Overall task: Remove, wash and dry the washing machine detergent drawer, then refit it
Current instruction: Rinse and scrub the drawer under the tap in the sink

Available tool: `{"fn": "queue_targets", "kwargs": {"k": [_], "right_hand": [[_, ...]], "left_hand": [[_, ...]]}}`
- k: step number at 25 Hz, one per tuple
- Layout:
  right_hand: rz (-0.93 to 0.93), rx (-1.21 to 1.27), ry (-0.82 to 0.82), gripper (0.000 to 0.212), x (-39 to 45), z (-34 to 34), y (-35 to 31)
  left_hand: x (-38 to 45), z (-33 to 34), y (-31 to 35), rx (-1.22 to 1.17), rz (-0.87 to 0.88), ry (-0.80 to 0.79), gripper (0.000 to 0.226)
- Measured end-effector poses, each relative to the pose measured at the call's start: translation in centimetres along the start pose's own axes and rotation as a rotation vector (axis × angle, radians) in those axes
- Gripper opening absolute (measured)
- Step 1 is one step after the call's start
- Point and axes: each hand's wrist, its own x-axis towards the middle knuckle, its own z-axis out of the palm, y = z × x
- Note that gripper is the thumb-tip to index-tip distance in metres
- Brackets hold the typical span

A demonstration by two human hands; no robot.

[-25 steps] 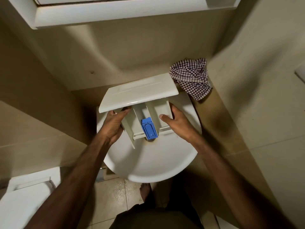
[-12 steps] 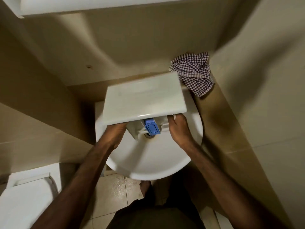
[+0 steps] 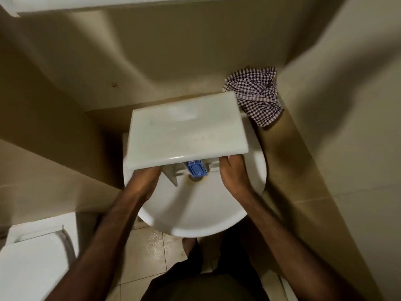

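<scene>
The white detergent drawer [image 3: 186,131] hangs over the round white sink [image 3: 195,216], tilted so its broad front panel faces up at me. Only a strip of its compartments shows below the panel, with the blue siphon cap [image 3: 196,169] above the drain. My left hand [image 3: 144,181] grips the drawer's left side under the panel. My right hand [image 3: 235,172] grips its right side. Fingertips of both hands are hidden beneath the panel. A purple-and-white checked cloth [image 3: 255,94] lies crumpled on the ledge at the sink's back right corner.
Beige tiled walls close in behind and on the right. A white toilet [image 3: 30,257] stands at the lower left. A white cabinet edge [image 3: 86,3] overhangs at the top. Wet floor tiles [image 3: 152,244] show under the sink, with my foot beside them.
The drawer has tipped toward me, so its front panel now covers most of the compartments that were visible a second ago. Both hands kept their grip and moved slightly nearer.
</scene>
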Motion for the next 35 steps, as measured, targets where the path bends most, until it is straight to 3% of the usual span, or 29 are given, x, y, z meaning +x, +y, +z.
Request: {"fn": "queue_targets", "kwargs": {"k": [4, 9, 14, 17, 19, 21, 24, 28, 30, 33, 35], "right_hand": [[0.104, -0.044, -0.085, 0.040, 0.3, -0.2, 0.2], [-0.048, 0.093, 0.044, 0.040, 1.2, -0.8, -1.9], [0.166, 0.055, -0.047, 0.038, -0.9, 1.1, 2.1], [0.086, 0.087, 0.038, 0.039, 0.3, 0.5, -0.4], [-0.038, 0.107, 0.081, 0.035, 1.4, -0.8, -2.4], [-0.003, 0.036, 0.029, 0.031, 1.7, -1.1, -2.6], [0.054, 0.048, 0.042, 0.034, -0.3, 0.2, -0.6], [0.167, 0.103, -0.003, 0.038, -1.5, 1.9, 1.8], [0.106, 0.129, 0.033, 0.034, -0.1, 1.3, 0.1], [-0.198, 0.221, 0.100, 0.043, 1.6, -0.1, -3.6], [-0.169, 0.199, 0.093, 0.040, 1.8, 0.4, -2.8]], "left_hand": [[-0.4, 1.1, 0.5, 0.018, -0.034, 0.003, 0.061], [0.6, 0.3, 4.0, 0.051, 0.089, 0.000, 0.046], [-1.4, 1.8, 0.5, 0.109, -0.006, 0.013, 0.059], [-0.7, 2.4, 3.0, 0.145, 0.064, 0.022, 0.029], [-0.6, 1.8, 5.8, 0.125, 0.142, 0.058, 0.029], [-1.0, 1.3, 7.2, 0.101, 0.193, 0.063, 0.037], [-1.6, 1.5, 3.8, 0.157, 0.092, 0.123, 0.026], [-1.8, 2.2, 0.9, 0.153, 0.015, 0.091, 0.033], [-1.4, 2.3, 3.1, 0.134, 0.074, 0.113, 0.031], [-1.1, 2.0, 6.7, 0.055, 0.217, 0.121, 0.037], [-1.3, 2.0, 6.1, 0.076, 0.221, 0.137, 0.026]]}}
